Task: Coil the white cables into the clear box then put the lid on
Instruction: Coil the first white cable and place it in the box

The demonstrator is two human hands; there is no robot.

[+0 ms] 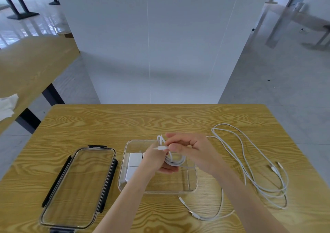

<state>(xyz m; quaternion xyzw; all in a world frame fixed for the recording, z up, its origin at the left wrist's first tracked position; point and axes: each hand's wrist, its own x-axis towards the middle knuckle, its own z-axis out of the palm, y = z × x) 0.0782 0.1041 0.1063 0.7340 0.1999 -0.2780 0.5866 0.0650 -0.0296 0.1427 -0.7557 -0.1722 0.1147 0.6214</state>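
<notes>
Two bare forearms reach over a wood-grain table (100, 125), where the left hand (157, 161) grips a coiled white cable (175, 160) just above the clear box (193, 182) while the right hand (189, 151) pinches its loose plug end. With the box directly beneath the coil, a short lowering should seat it. More loose cables (250, 161) lie to the right, nearer the right hand; the lid (78, 188) waits on the left.

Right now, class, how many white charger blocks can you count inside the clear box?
2. Both sit at the left end of the clear box: one charger block farther from the person, the other just nearer, touching it. The left hand may hide more.
</notes>
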